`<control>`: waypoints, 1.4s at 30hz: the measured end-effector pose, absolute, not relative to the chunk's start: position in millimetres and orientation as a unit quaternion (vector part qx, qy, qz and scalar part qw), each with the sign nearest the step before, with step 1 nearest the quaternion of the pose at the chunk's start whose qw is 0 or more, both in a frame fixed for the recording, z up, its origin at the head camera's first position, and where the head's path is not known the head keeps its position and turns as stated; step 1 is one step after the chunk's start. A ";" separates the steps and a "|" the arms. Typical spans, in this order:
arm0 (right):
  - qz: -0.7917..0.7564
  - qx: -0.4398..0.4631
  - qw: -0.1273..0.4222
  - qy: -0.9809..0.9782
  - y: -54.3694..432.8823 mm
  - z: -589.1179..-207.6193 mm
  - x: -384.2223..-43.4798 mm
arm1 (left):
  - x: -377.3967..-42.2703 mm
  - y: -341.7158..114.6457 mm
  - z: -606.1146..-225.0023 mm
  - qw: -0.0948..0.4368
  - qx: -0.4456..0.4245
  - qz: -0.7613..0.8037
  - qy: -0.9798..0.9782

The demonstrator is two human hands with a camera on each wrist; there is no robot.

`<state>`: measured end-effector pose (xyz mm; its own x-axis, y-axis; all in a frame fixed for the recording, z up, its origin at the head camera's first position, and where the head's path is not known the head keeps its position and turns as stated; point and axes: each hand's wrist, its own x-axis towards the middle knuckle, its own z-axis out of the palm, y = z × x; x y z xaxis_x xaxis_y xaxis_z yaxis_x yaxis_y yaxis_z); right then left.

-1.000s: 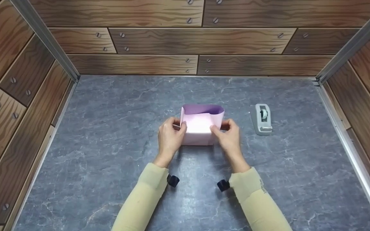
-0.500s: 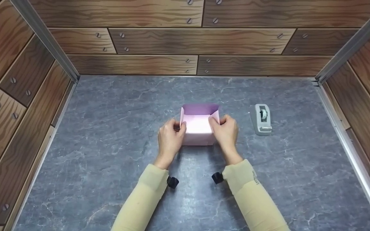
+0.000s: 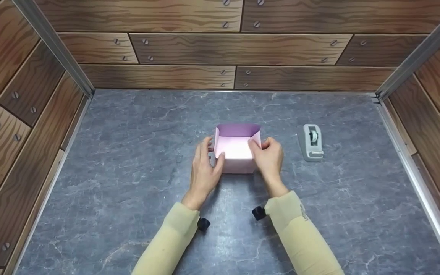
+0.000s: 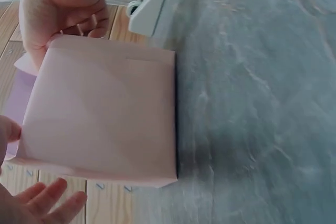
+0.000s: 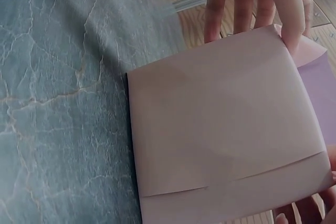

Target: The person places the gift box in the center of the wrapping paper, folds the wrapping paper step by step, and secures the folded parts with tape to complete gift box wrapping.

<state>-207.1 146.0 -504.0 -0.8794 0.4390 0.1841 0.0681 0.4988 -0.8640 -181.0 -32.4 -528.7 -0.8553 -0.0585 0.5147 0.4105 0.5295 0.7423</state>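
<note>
A small pale pink paper box [image 3: 239, 166], purple on its inner back wall, stands with its top open at the middle of the table. My right hand [image 3: 269, 156] pinches the rim of its right wall, thumb inside and fingers outside. On the opposite side is my left hand [image 3: 204, 170], its thumb at the near left rim and its fingers extended along the left wall. The left wrist view shows those left fingers [image 4: 55, 203] spread below the box. Across the outer face of the box [image 5: 226, 108], the right wrist view shows a paper seam.
A pale grey tape dispenser [image 3: 312, 156] with a roll in it stands to the right of the box. Wood-patterned walls [image 3: 189, 76] with metal edge strips enclose the grey marbled tabletop [image 3: 136, 126] at the back and both sides.
My right hand has moved slightly inward, and the bulging right wall is now straighter. My left hand has loosened its pinch on the left wall and drawn a little toward me, fingers extended.
</note>
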 end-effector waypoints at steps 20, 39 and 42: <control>0.488 -0.132 0.180 -0.844 149.0 -505.0 -205.8 | -175.0 -34.0 -526.9 0.232 -0.175 -0.299 -0.909; 0.407 -0.082 0.166 -0.894 159.2 -491.5 -200.2 | -177.5 -36.8 -520.3 0.189 -0.172 -0.304 -0.918; 0.383 -0.087 0.169 -0.904 157.1 -489.1 -204.0 | -177.9 -37.5 -520.1 0.185 -0.171 -0.306 -0.918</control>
<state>-204.0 157.1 -489.1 -0.9279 0.2868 0.2381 0.0280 0.6907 -0.7226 -177.9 -37.5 -520.1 -0.8732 0.2013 0.4439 0.4273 0.7544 0.4983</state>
